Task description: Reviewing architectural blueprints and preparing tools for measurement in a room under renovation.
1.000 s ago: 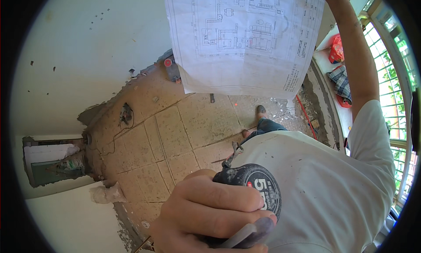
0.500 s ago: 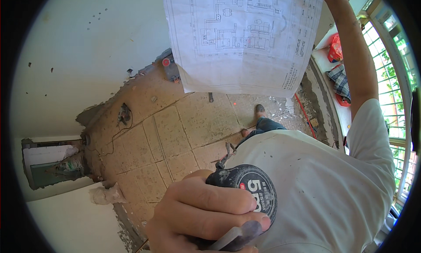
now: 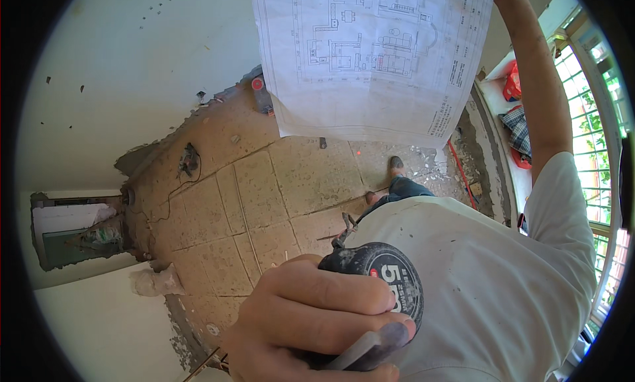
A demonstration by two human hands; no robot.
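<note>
My left hand [image 3: 317, 316] is closed around a round black tape measure [image 3: 397, 283], dusty on its case, with a dark wrist strap [image 3: 344, 233] at its upper end. Between the same fingers sits a slim pale piece with a dark rounded end [image 3: 374, 347], whose kind I cannot make out. A white printed floor plan sheet [image 3: 370, 104] hangs at the top, slightly wavy along its lower edge. My right arm [image 3: 539, 78] reaches up to the sheet's right side. That hand's fingers lie past the top edge, and the sheet hangs from there.
Dusty tiles [image 3: 258, 183] cover the floor, with a thin rod [image 3: 245, 210] lying across. A corded tool [image 3: 188, 160] and a red-topped grey device [image 3: 260, 94] stand near the chipped wall [image 3: 132, 84]. On the right, a red bag [image 3: 512, 84] and checked cloth [image 3: 517, 127] rest by the barred window [image 3: 589, 117].
The whole view has shifted a little, with the sheet, tape measure and floor slightly further right in it. Both arms keep much the same pose, and the left hand's grip is unchanged.
</note>
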